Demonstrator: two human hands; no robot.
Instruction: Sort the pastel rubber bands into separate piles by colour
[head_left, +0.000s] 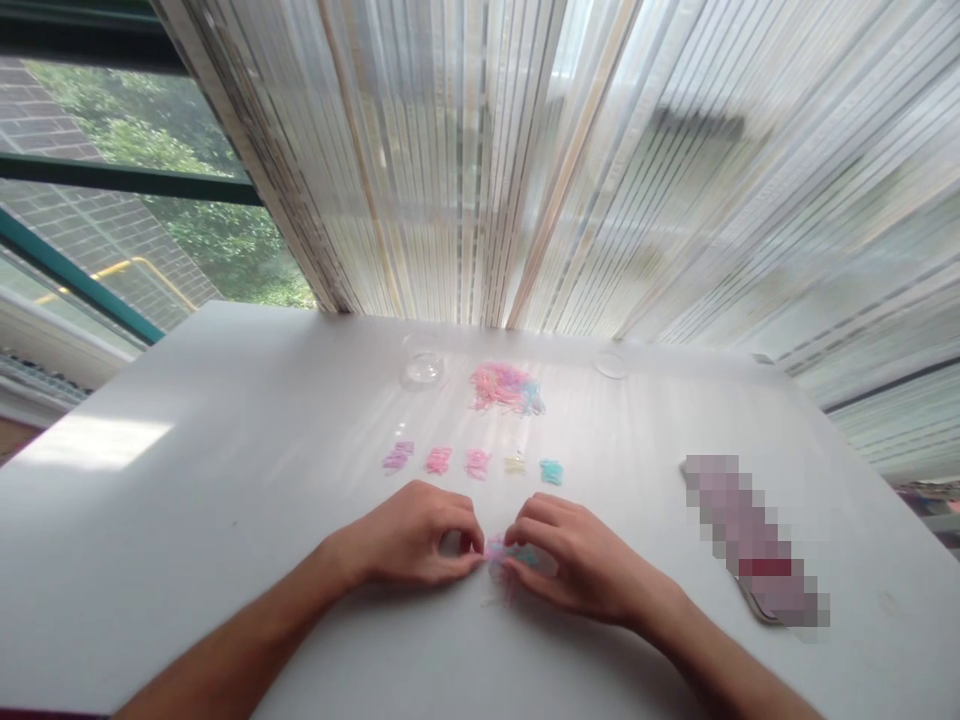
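Note:
A small loose pile of thin pastel elastic bands (495, 575), pink, lilac and turquoise, lies on the white table between my hands. At its left edge, my left hand (424, 535) is closed in a pinch, thumb and forefinger meeting on a pinkish band. My right hand (574, 555) curls over the pile's right side, its thumb and fingertips closing on bands there; the exact strands are too small to make out. Just beyond my hands runs a row of sorted bunches: lilac (398, 456), deep pink (439, 460), light pink (476, 463), pale yellow (515, 463) and turquoise (551, 471).
Farther back lies a larger mixed heap of bands (506, 388). A clear round dish (424, 368) stands to its left, and a clear disc (610, 366) to its right. A blurred-out phone-like object (754, 540) rests at right. String curtains (465, 180) hang behind the table.

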